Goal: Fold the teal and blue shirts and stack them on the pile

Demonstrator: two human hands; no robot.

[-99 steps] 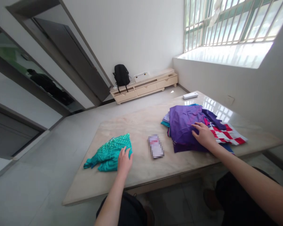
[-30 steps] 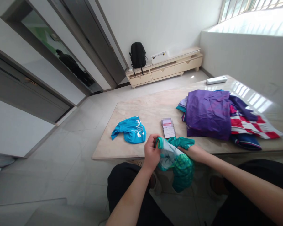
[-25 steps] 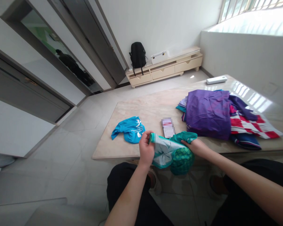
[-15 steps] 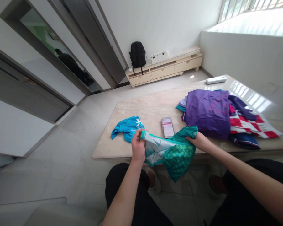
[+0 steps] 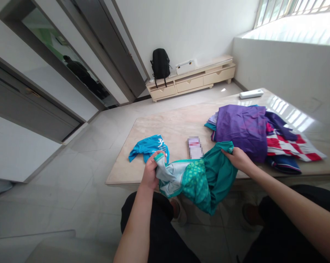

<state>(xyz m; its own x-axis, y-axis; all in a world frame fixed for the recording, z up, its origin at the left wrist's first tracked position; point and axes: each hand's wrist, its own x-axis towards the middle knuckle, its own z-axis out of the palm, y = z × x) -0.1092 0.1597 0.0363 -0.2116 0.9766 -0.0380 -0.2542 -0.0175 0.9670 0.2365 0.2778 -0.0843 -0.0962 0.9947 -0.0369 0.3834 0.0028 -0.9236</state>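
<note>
1. Head view: the left hand [image 5: 150, 174] is pinching the teal jersey [image 5: 200, 178] by its collar edge, fingers clenched.
2. The right hand [image 5: 237, 159] is gripping the opposite edge (the cloth is sagging between them, over the table [image 5: 175, 128] rim).

Home room, marble table [image 5: 178, 128], TV cabinet [image 5: 190, 78]

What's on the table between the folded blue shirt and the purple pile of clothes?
In the head view, a small blurred flat item lies on the table between the blue shirt and the purple pile.
</note>
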